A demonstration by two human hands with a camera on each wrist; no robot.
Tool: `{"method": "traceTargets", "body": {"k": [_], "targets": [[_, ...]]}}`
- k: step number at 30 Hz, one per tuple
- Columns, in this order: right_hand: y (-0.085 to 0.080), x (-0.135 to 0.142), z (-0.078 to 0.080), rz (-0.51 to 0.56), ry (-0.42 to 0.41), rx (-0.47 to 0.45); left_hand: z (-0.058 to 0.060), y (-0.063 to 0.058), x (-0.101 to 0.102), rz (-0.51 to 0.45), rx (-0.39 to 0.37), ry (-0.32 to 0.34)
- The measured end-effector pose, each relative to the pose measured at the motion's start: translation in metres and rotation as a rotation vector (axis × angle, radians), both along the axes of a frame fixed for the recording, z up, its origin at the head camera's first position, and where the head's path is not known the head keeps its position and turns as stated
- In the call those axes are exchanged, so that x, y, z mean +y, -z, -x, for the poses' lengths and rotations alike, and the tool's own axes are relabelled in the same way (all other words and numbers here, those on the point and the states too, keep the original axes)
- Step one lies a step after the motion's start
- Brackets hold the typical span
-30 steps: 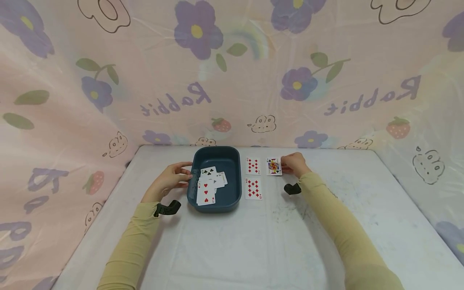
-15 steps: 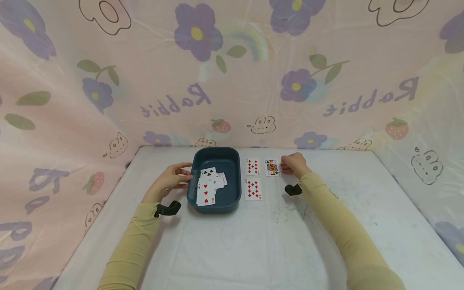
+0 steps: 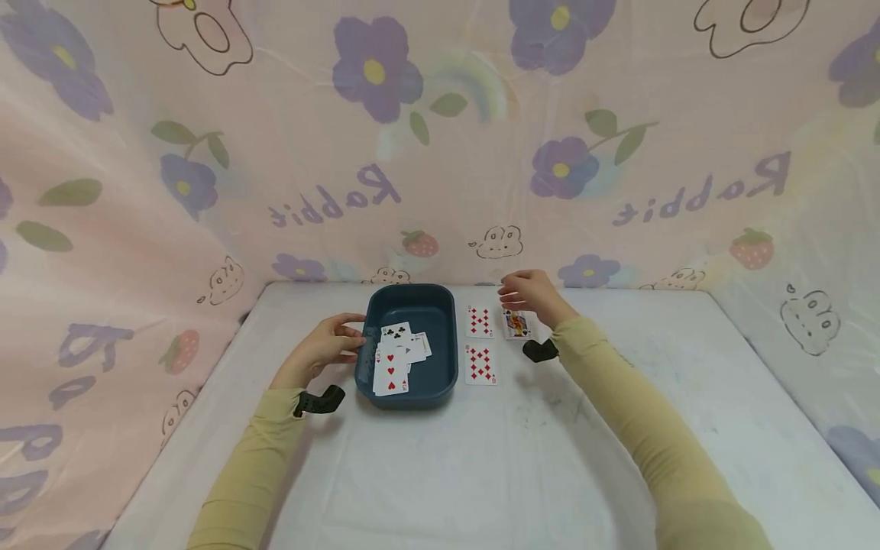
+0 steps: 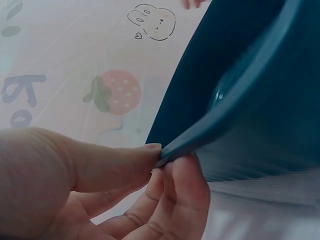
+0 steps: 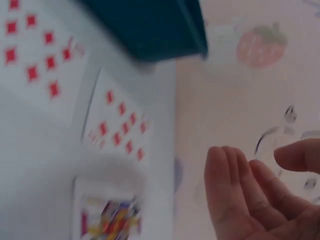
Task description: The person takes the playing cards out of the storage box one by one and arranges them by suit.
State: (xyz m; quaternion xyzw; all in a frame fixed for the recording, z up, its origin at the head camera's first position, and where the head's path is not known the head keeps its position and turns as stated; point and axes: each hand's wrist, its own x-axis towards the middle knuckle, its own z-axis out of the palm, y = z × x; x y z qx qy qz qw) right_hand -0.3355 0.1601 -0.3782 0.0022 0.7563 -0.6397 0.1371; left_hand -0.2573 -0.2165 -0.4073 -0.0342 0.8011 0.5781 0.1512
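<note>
My left hand (image 3: pixel 321 350) pinches the left rim of a dark blue basin (image 3: pixel 445 359). In the left wrist view the thumb (image 4: pixel 117 167) lies on one side of the rim (image 4: pixel 200 131), with curled fingers on the other. Playing cards lie loosely piled in the basin, a three of hearts (image 3: pixel 391 373) among them. Over a face card (image 3: pixel 517 327) on the table hovers my right hand (image 3: pixel 538 295), fingers extended and holding nothing. Two diamond cards lie face up right of the basin, one farther back (image 3: pixel 480 322) and one nearer (image 3: pixel 481 365).
A white cloth covers the table (image 3: pixel 440 473). Behind and beside it hangs a pink curtain (image 3: pixel 447 183) printed with flowers and rabbits. Black wrist mounts (image 3: pixel 320 399) stick out below both hands.
The face card has been let go beside the diamond cards, after a slight shift left. My right hand has lifted and moved left over it. The left hand keeps its grip on the basin.
</note>
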Motion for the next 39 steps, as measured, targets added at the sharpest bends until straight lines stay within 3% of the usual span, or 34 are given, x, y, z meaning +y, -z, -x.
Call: {"method": "traceTargets", "body": {"k": [7,12,20,24,31,39], "targets": [[-0.024,-0.047,-0.009,0.074,-0.131,0.052,-0.001,0.002,0.004,0.037,-0.017,-0.016],[-0.027,-0.082,-0.012,0.129,-0.200,0.015,-0.002,-0.001,0.005,0.042,-0.017,-0.025],[-0.014,-0.125,-0.016,0.192,-0.238,-0.091,-0.005,-0.003,0.003,0.041,-0.006,-0.015],[-0.005,-0.138,-0.020,0.154,-0.256,-0.090,-0.004,-0.003,0.002,0.033,-0.010,-0.019],[0.009,-0.146,-0.017,0.129,-0.240,-0.153,-0.002,-0.001,0.003,0.020,-0.012,-0.011],[0.011,-0.146,-0.017,0.101,-0.217,-0.248,-0.001,-0.002,0.004,0.040,-0.009,-0.017]]}}
